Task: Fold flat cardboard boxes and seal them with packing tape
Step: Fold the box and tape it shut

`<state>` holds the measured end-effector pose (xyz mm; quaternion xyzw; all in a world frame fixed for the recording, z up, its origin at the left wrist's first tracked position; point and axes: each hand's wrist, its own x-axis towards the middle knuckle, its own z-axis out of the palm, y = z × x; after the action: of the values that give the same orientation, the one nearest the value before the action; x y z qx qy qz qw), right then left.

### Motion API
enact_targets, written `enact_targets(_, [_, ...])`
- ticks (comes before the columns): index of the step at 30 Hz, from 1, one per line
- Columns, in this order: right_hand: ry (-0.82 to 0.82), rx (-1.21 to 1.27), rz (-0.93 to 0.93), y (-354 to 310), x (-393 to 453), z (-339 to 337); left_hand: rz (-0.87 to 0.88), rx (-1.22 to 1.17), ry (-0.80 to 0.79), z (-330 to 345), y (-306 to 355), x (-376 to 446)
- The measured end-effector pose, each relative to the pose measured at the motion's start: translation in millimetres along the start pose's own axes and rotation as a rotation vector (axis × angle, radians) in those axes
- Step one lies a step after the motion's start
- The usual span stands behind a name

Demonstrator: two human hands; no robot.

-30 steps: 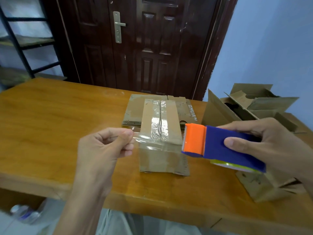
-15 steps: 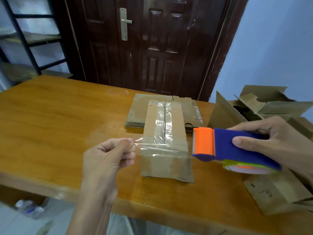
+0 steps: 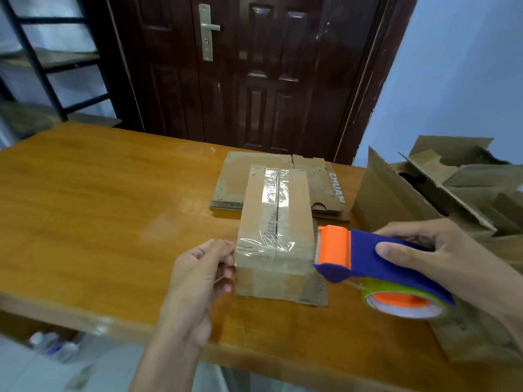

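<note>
With the left hand point(image 3: 202, 274) pinching clear tape point(image 3: 264, 246) at the small brown cardboard box's point(image 3: 276, 236) 9 o'clock edge and the right hand point(image 3: 430, 250) gripping the blue-and-orange tape dispenser point(image 3: 368, 261) at 3 o'clock, the strip is best kept taut, pressed flat, then cut.

taped box point(image 3: 276, 230), tape dispenser point(image 3: 365, 258), wooden table point(image 3: 99, 199)

Dark wooden door point(image 3: 254, 72), pale blue wall point(image 3: 452, 80), black metal shelving point(image 3: 36, 63), wooden table point(image 3: 99, 207)

One folded box point(image 3: 276, 236), taped. One stack of flat boxes point(image 3: 322, 190) behind it, count unclear. One tape dispenser point(image 3: 365, 258) with one tape roll point(image 3: 404, 301). Two hands: left point(image 3: 198, 278), right point(image 3: 441, 256). Several open boxes point(image 3: 441, 188) at right. One table point(image 3: 99, 207), one door point(image 3: 254, 66).
</note>
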<state>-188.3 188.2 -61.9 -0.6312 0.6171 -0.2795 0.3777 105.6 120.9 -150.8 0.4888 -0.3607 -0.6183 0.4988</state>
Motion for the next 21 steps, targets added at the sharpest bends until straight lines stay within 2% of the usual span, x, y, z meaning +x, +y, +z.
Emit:
enact_targets(7, [0.012,0.013,-0.020,-3.8,-1.8,0.3,0.095,0.061,-0.026,13.8,1.3,-4.3])
enact_targets(10, [0.013,0.044,0.005,-7.4,-6.0,2.2,0.145,0.085,0.020,17.6,-4.7,-5.9])
enact_targets(14, [0.021,0.043,0.031,-3.4,-11.0,6.3,0.122,0.106,0.029,20.6,-15.9,-5.6])
enact_targets(17, [0.045,0.052,0.030,2.5,-15.2,10.7,0.199,0.276,0.041,11.3,-34.0,-0.5])
enact_targets(21, [0.099,0.063,0.032,6.4,-18.6,11.7,0.462,0.669,0.120,3.1,-40.9,9.1])
